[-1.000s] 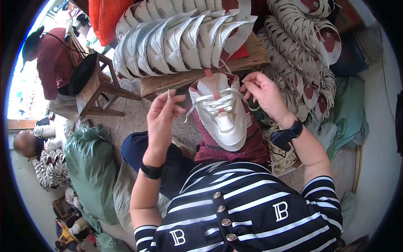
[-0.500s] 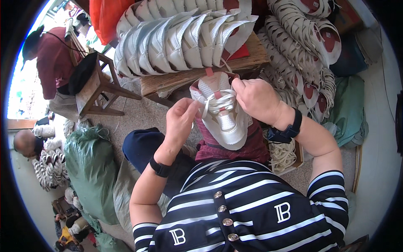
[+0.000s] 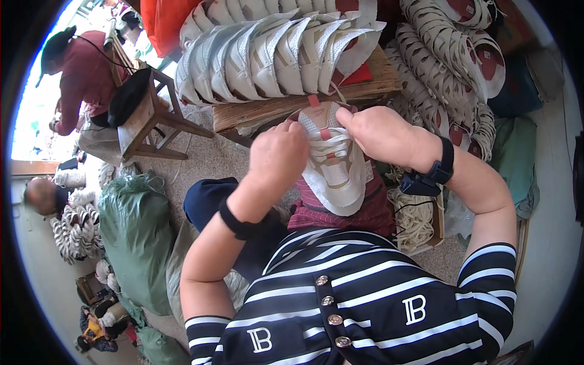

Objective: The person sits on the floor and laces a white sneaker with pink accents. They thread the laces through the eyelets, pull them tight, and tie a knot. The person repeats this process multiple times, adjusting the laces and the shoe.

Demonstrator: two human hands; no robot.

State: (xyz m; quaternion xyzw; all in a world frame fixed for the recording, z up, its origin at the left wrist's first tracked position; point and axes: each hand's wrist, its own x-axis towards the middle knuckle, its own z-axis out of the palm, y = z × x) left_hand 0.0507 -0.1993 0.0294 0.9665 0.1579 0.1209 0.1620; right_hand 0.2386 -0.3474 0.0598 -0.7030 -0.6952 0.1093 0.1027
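A white and beige shoe upper (image 3: pixel 331 190) with a red pull tab rests on my lap, its toe toward me. White shoelace (image 3: pixel 333 146) crosses its tongue in several rows. My left hand (image 3: pixel 281 149) is closed at the left edge of the upper's opening, its back hiding the fingertips. My right hand (image 3: pixel 380 135) grips the right edge by the top eyelets, thumb and fingers pressed together. Whether either hand also pinches a lace end is hidden. A maroon cloth (image 3: pixel 380 210) lies under the upper.
Stacked white shoe uppers (image 3: pixel 261 64) lie on a wooden bench (image 3: pixel 243 115) ahead. More uppers (image 3: pixel 438 73) pile at the right. A box of laces (image 3: pixel 417 228) stands by my right side. A green sack (image 3: pixel 134 237), a wooden chair (image 3: pixel 146 125) and a seated person (image 3: pixel 88 76) are at the left.
My left hand has moved up and right, from pinching beside the lace to the upper's left edge. The lace loop there no longer shows. My right hand stays at the right edge.
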